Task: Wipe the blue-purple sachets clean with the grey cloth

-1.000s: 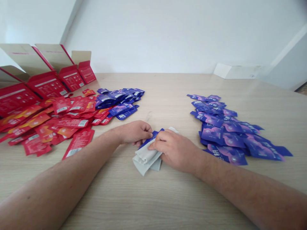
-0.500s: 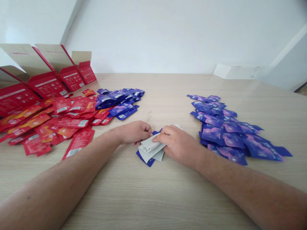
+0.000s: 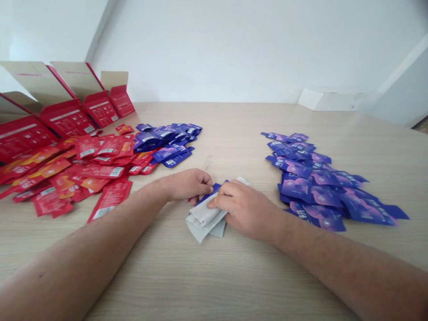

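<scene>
In the middle of the table, my left hand (image 3: 194,185) is closed on the upper left edge of a blue packet (image 3: 216,188). My right hand (image 3: 245,207) grips a folded white cloth (image 3: 204,218) and presses it over that packet, so most of the packet is hidden. One end of the cloth sticks out past my knuckles, and its loose folds hang toward me. To the right lies a pile of blue-purple packets (image 3: 324,194). A smaller heap of blue packets (image 3: 167,138) is beyond my left hand.
Red and orange packets (image 3: 100,171) are spread over the left of the wood-grain table (image 3: 214,281). Behind them stand several open red cartons (image 3: 67,118) with raised flaps. A white box (image 3: 334,100) sits at the back right against the white wall.
My right hand has slid the cloth down toward me and slightly left over the packet. More of the packet's upper end shows now, while its lower end is covered. My left hand has stayed put.
</scene>
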`<state>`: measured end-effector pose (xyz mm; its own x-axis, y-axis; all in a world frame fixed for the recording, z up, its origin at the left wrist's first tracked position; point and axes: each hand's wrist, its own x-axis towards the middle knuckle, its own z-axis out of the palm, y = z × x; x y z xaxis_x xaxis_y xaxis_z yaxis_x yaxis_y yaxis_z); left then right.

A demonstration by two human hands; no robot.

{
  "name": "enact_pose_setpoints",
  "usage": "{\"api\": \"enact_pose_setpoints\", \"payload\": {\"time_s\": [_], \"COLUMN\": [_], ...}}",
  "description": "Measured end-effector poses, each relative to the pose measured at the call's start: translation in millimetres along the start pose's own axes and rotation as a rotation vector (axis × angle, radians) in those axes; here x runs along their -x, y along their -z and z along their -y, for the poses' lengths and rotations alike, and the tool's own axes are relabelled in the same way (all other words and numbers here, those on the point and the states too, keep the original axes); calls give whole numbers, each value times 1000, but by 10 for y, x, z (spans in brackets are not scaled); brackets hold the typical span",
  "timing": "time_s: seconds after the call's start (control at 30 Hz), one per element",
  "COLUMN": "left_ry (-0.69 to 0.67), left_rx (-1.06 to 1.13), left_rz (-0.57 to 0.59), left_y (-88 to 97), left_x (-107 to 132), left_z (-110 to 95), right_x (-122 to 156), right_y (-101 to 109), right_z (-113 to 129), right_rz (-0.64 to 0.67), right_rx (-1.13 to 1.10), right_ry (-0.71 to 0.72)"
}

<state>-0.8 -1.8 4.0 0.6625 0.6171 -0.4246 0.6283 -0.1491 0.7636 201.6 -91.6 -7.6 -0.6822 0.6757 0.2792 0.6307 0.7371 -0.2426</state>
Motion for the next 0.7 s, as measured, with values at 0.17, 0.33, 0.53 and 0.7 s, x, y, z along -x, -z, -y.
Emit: {"api": "enact_pose_setpoints", "payload": {"time_s": [0.17, 0.33, 0.53, 0.7], "left_ry": [-2, -4, -1, -3], "left_rx": [9, 2, 14, 8], "left_rz": [10, 3, 2, -1], "left_y": [5, 0, 2, 0], "left_x": [-4, -4, -10, -3], "left_z": [-2, 6, 19, 0], "right_x": [-2, 5, 1, 5], "right_y": [1, -6, 1, -11], "right_z": [-2, -17, -15, -12], "right_rz": [-1, -15, -15, -15], "right_rx": [3, -7, 8, -3], "right_ry": [-25, -18, -22, -15]}}
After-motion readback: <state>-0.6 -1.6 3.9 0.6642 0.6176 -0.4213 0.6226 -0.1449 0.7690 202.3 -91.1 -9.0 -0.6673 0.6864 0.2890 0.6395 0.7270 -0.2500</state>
